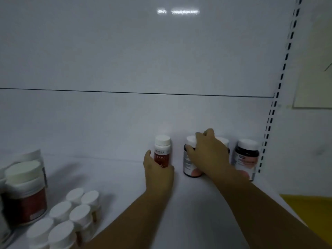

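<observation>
White shelf [125,178] with capped bottles [162,150]

The small bottle [162,155] has a white cap and a red label with white lettering under a white band. The dark bottle [189,166] is near-black, with a white cap and a grey-white label bearing a pink patch. The second dark bottle [247,157] shows the same colours. The shelf [179,203] and back panel [125,60] are white. The upright [285,56] carries a row of black slots. 6 low bottles [80,213] have white caps. The large jar [25,200] is dark red with a white lid. The corner surface [309,207] is yellow.
</observation>
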The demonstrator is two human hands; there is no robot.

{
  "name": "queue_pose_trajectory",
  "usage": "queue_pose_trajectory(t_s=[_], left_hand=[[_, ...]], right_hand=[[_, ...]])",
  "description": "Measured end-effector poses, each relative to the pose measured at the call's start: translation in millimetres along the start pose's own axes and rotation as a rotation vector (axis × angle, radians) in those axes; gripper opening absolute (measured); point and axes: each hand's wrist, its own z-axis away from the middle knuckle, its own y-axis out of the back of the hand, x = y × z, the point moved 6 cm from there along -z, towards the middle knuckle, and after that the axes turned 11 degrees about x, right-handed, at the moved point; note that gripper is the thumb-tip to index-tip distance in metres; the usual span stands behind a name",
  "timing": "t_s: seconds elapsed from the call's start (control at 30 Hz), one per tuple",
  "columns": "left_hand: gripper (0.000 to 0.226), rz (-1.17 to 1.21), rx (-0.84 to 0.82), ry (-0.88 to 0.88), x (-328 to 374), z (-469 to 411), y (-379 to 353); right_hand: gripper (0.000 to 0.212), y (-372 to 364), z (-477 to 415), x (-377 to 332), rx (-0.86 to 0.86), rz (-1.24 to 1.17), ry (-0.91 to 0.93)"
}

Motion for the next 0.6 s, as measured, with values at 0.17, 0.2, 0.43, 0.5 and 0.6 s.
queue_pose_trajectory(t_s=[0.17, 0.2, 0.43, 0.5, 0.6], left_hand=[[0.089, -0.156, -0.013, -0.072, -5, -15, -8], [0.088, -0.2, -0.011, -0.087, -7, -16, -10], [0.056, -0.249, -0.017, -0.128, -8, -17, -13], [0.063, -0.153, -0.063, -0.108, -7, -15, -12], [0.076, -0.059, -0.11, -0.095, -4, -13, -11]], right_hand=[[0.045, -7, -6, 1, 0.023, -0.045, 0.027], [0.045, -7, -6, -2, 0.038, -0.053, 0.048], [0.038, -10, -3, -22, 0.008, -0.154, 0.15], [0.04, -8, -1, -23, 0.008, -0.185, 0.161], [0.04, -7, 3, -24, 0.0, -0.274, 0.158]])
